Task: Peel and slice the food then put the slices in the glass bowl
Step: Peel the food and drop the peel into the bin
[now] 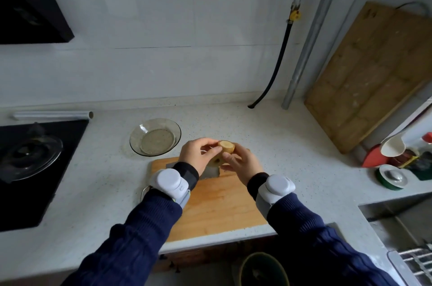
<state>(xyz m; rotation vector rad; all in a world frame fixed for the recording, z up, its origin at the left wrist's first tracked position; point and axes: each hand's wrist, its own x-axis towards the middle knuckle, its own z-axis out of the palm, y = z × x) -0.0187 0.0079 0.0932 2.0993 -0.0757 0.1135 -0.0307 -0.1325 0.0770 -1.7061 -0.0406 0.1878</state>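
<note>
Potato [226,146] held above the far edge of the wooden cutting board [217,203], its long axis tilted, the pale cut end pointing up and away. Left hand [198,153] and right hand [243,164] both curl around it, fingers closed on its sides. Glass bowl [155,137] stands just beyond, left.

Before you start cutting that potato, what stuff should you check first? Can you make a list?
1. Potato held firmly: ok, left hand and right hand both grip it.
2. Potato fully peeled: not ok, brownish skin shows on its side.
3. Cutting board under the hands: ok.
4. Glass bowl empty and close: ok, beside the board.
5. Knife ready: cannot tell, only a grey blade shows behind the hands.
</note>
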